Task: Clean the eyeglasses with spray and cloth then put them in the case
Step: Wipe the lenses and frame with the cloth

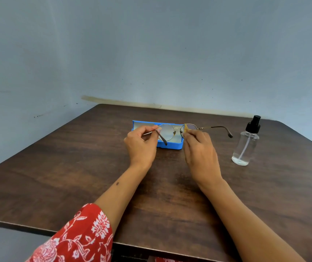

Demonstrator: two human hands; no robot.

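Thin metal-framed eyeglasses (167, 132) with round lenses are held above the table, temples unfolded. My left hand (141, 146) pinches the frame at its left hinge, the left temple hanging down past my fingers. My right hand (198, 148) presses a small yellow cloth (186, 128) against the right lens; most of the cloth is hidden by my fingers. The right temple sticks out toward the right. Just behind the glasses an open blue case (171, 145) lies on the table. A clear spray bottle (245, 146) with a black pump top stands upright to the right, apart from my hands.
The dark wooden table (75, 167) fills the view, its back edge against a grey-blue wall (151, 53). My left forearm carries a red floral sleeve (79, 237) at the table's near edge.
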